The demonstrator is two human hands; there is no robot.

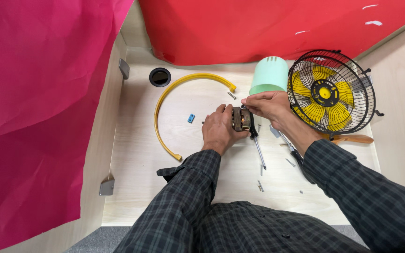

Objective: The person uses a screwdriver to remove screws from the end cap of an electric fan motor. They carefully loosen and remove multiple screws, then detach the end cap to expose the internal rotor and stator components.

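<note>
A: In the head view, what do the person's hands hold?

B: The left hand (pixel 219 130) is wrapped around a small fan motor (pixel 240 118) of stacked metal plates and copper winding, holding it on the pale wooden table (pixel 137 159) near the centre. The right hand (pixel 269 104) comes in from three o'clock, its fingertips pinched closed on the motor's top edge; what sits between them is too small to tell.

A: And around the motor?

B: At twelve to one o'clock stands a mint-green motor housing (pixel 270 75). At three o'clock lies the black wire fan guard (pixel 332 92) with yellow blades (pixel 315 111) inside. A screwdriver (pixel 257 144) lies just beside the motor at five o'clock, loose screws (pixel 260 186) beyond it. A yellow curved bracket (pixel 164 108) arcs from nine to eleven o'clock, with a small blue clip (pixel 191 118) inside the arc.
</note>
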